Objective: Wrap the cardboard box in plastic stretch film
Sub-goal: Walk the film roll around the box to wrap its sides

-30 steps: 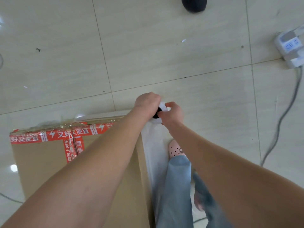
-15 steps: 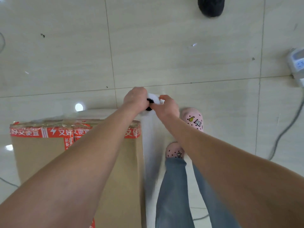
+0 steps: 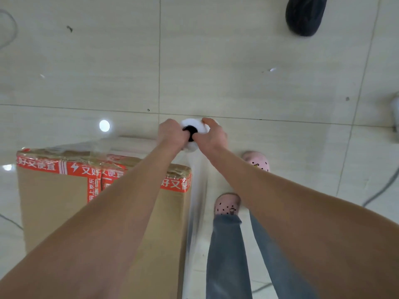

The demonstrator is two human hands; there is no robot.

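Head view, looking straight down at the floor [image 3: 237, 61]. Box [image 3: 54, 201] stands on the floor at lower left, top edge bound with red printed tape [image 3: 45, 166]. Clear film [image 3: 197, 203] already lies wrinkled over the box's far top edge and runs down its right side as a pale vertical sheet.

Roll [image 3: 194, 127] is held upright, end-on to the camera, white with a black core, just beyond the box's far right corner and apart from it. Film sheet hangs from below the roll along the box's right face.

Left hand [image 3: 170, 134]: grip clamped on the roll's left side, fingers curled at the core. Right hand [image 3: 210, 137]: grip clamped on the roll's right side, thumb over the top rim.

Two pink clogs [image 3: 227, 205] on the floor right of the film, jeans [image 3: 226, 255] above them. Dark shoe [image 3: 305, 15] at the floor's far edge. Grey cable [image 3: 382, 188] at right.
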